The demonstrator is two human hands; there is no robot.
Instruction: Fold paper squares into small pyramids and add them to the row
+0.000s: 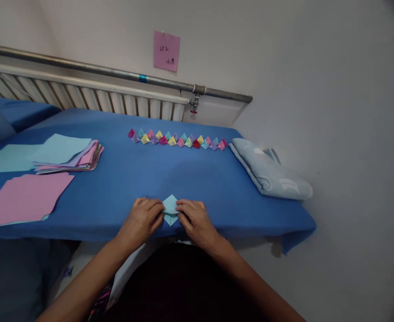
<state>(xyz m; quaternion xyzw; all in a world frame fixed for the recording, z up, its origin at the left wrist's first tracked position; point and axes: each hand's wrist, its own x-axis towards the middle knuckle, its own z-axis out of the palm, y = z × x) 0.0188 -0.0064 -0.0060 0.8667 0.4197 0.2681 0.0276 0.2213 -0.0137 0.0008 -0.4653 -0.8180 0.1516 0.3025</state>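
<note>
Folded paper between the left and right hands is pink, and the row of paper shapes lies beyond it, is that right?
Not the colour: the head view shows the folded paper between the left hand and right hand is light blue, not pink. The row of paper shapes does lie beyond it.

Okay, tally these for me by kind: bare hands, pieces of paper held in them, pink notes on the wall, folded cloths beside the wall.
Left hand and right hand: 2
Held light-blue paper: 1
Pink wall note: 1
Folded cloth: 1
Total: 5
</note>
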